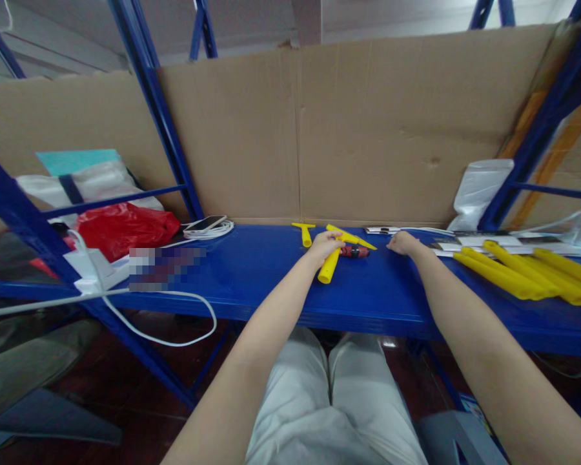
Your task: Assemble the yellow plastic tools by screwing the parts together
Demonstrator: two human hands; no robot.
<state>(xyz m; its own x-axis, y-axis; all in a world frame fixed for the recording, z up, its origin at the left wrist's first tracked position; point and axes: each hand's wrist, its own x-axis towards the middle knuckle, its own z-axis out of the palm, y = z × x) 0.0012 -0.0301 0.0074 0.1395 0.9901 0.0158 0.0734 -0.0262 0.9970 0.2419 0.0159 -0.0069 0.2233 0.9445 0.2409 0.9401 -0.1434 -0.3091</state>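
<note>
My left hand [325, 247] is closed around the upper part of a yellow plastic tube-shaped handle [327, 270], whose wide round end points toward me. Just beyond that hand lies another yellow piece [363, 241] with a pointed end, partly covered by my fingers. A red and black tool [356, 251] rests beside it. Further left, a yellow T-shaped piece [306, 235] lies on the blue tabletop. My right hand [403, 243] is low over the table with its fingers curled together; whatever may be in them is too small or hidden to make out.
Several long yellow handles [518, 274] lie at the right by white strips. A cardboard panel [368, 129] backs the blue bench [252, 278]. At left are a phone [206, 223] on a coiled white cable, a red plastic bag [126, 229] and a power strip [111, 274].
</note>
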